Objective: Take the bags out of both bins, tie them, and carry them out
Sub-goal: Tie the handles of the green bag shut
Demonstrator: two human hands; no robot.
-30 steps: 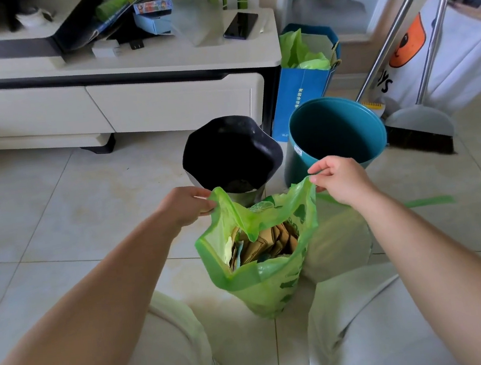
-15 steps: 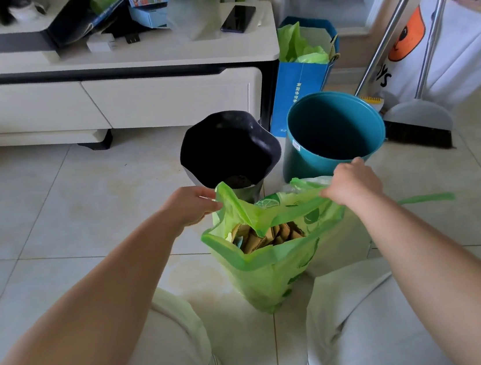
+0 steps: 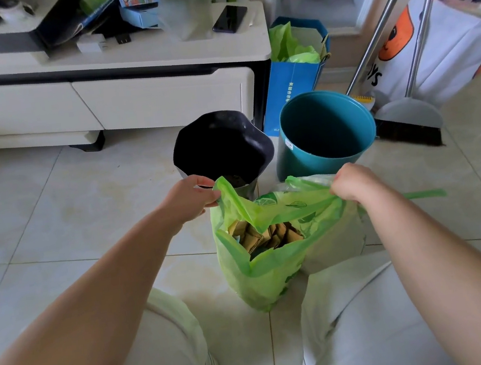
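The green bag (image 3: 275, 257) stood on the tiled floor (image 3: 55, 211) between the person's knees, at about 6 o'clock from the two bins. Both bins looked empty: the black bin (image 3: 223, 148), with its wavy rim, at 11 o'clock from the bag, and the round teal bin (image 3: 326, 129) at 1 o'clock, just beside it. So the lifting-out appeared done, at least for this bag. A pale bulge just behind the green one, under the right forearm, may have been the second bag, though that could not be told for certain.

Tying seemed to be under way but not finished. The left hand (image 3: 187, 201) pinched one flap of the bag's mouth between thumb and fingers — its grip closed on thin film. The right hand (image 3: 354, 183) was fisted around the opposite flap, gathering it into a twisted rope. The mouth gaped between them, showing brown, folded cardboard-like pieces inside. No knot showed yet, and the carrying out remained.

The bag was thin, glossy, translucent plastic with a darker leaf print; it creased softly and would likely stretch under a hard pull. The teal bin looked smooth and rigid, the black one matte. The floor tiles were pale and shiny — a slick surface for a loaded bag to slide on.
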